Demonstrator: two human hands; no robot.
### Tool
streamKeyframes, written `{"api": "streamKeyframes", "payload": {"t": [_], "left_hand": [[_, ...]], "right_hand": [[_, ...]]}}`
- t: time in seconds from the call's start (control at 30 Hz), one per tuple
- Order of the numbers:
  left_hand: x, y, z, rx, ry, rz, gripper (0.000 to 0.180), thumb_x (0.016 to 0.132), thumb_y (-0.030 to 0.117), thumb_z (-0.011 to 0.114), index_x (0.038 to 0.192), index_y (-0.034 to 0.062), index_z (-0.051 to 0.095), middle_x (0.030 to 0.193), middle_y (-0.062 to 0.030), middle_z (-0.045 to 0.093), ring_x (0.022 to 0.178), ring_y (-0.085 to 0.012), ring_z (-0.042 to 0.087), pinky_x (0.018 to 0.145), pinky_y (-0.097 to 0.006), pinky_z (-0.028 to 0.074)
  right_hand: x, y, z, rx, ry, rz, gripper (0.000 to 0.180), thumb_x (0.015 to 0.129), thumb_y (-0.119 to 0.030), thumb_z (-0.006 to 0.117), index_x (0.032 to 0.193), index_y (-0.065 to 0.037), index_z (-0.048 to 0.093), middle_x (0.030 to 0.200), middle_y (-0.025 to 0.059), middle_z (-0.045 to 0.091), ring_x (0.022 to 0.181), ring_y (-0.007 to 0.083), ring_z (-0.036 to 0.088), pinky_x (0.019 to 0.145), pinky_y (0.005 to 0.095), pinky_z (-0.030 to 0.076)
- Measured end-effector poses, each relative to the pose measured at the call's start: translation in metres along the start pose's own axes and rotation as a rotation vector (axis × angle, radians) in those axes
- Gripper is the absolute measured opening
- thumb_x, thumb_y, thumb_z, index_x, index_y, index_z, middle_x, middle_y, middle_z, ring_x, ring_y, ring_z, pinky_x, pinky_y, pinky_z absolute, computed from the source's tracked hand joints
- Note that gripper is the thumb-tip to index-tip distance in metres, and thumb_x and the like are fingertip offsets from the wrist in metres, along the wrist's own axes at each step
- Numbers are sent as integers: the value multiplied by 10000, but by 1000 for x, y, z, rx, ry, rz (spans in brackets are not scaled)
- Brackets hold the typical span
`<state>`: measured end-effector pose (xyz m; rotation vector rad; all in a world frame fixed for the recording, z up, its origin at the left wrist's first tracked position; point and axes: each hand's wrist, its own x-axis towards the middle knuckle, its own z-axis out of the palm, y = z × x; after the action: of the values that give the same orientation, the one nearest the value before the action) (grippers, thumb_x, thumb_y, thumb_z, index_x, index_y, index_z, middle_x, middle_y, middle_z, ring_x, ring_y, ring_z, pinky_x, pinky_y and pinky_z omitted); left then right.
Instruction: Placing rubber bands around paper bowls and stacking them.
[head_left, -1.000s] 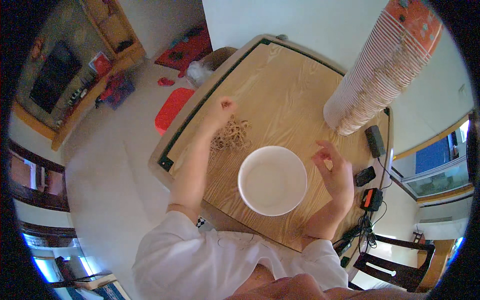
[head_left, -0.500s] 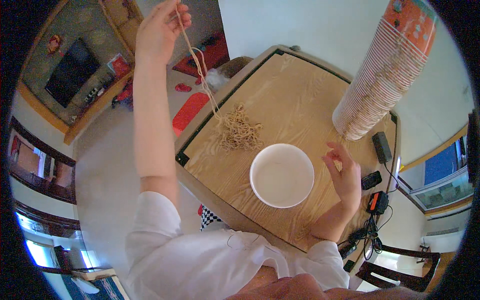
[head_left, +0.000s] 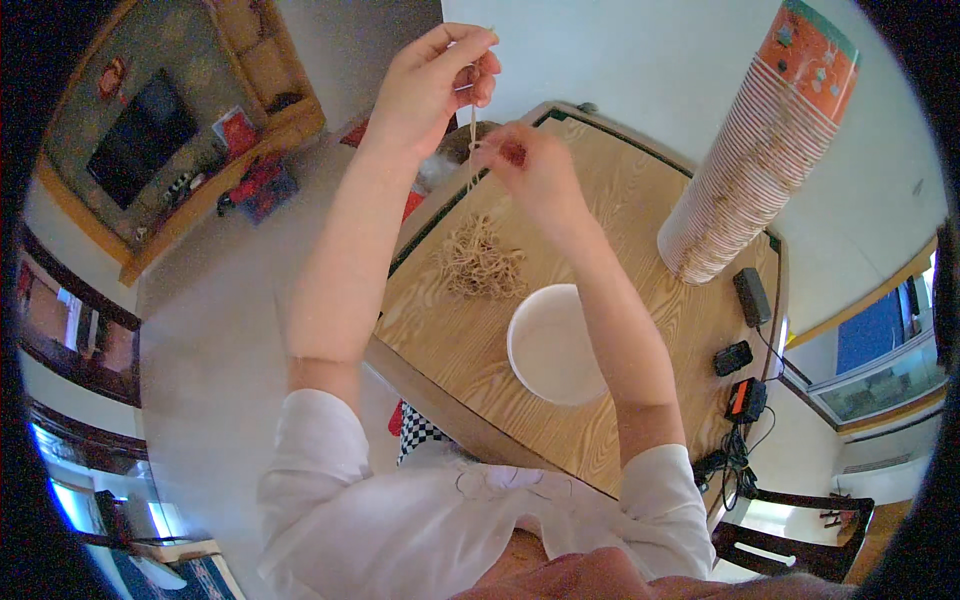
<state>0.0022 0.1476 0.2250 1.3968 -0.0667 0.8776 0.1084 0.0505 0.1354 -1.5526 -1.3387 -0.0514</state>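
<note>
Raised above the table's far left edge, my left hand (head_left: 437, 90) pinches the upper end of a tan string (head_left: 474, 122), which hangs straight down. Just below it, my right hand (head_left: 540, 175) closes around the same hanging strand; motion blurs its fingertips. A loose, tangled pile of tan string (head_left: 482, 262) lies on the wood-grain table under both hands. Nearer to me stands a round white tub (head_left: 552, 345), partly covered by my right forearm; the part of its inside that shows is plain white.
A tall, leaning stack of paper cups (head_left: 745, 160) stands at the table's right, brown strands along its side. Black adapters (head_left: 750, 297) and coiled cables (head_left: 738, 465) line the right edge. A dark chair (head_left: 800, 545) is at lower right.
My left hand has moved right with the string. My right hand has left its place beside the tub, reached up and forward, and taken hold of the strand below my left hand.
</note>
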Motion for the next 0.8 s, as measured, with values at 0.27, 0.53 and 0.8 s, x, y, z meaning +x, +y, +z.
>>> {"api": "streamKeyframes", "payload": {"t": [0.27,0.53,0.8], "left_hand": [[-119,-129,-137,1164,55,-91,175,860,210,566,904,40,566,802,-157,628,787,-290,634,668,-403,468],[-242,-223,-169,1514,170,-370,192,872,265,509,962,107,570,818,-132,653,744,-332,635,626,-469,487],[-223,-221,-184,1727,78,-616,264,892,253,465,1069,94,582,1063,-154,606,906,-304,619,760,-464,493]], "right_hand": [[-10,114,-40,-166,-4,293,148,777,-167,651,857,-45,672,779,92,675,684,187,619,655,332,483],[5,103,-169,-99,387,107,124,835,-137,630,871,-29,679,727,4,627,627,95,528,577,254,433],[7,15,-234,-270,689,-64,131,844,-132,639,886,-9,660,745,17,631,658,109,557,589,265,443]]}}
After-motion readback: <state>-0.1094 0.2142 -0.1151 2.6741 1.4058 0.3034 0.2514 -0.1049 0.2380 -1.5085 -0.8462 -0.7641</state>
